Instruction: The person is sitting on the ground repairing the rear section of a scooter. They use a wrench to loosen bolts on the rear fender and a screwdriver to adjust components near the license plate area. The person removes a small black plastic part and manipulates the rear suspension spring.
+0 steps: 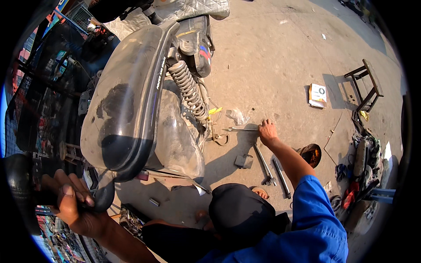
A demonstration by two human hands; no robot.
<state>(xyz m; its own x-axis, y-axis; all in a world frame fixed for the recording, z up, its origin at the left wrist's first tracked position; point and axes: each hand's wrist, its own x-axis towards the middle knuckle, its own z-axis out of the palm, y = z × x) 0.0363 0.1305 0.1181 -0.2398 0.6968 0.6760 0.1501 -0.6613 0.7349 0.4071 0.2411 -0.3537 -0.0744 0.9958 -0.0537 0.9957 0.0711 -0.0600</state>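
My left hand point(74, 204) is closed around a black bar point(46, 199) at the lower left. A curved black end point(105, 193) of the vehicle's grey, dusty body point(114, 87) lies beside it. My right hand is not in view. Below me crouches a co-worker in a black cap point(241, 208) and blue shirt. The co-worker's right hand point(267, 131) reaches to a wrench point(243, 129) lying near the ground. The vehicle's coil-spring shock absorber point(189, 91) and dusty rounded cover point(177, 136) stand left of it.
A long tool point(264, 164), a metal tube point(282, 178) and a block point(243, 161) lie on concrete. Beyond the arm are a rusty can point(310, 155), a small box point(317, 95) and a stool point(366, 85). Piled parts point(362, 162) line the right; a metal socket point(153, 202) lies nearer.
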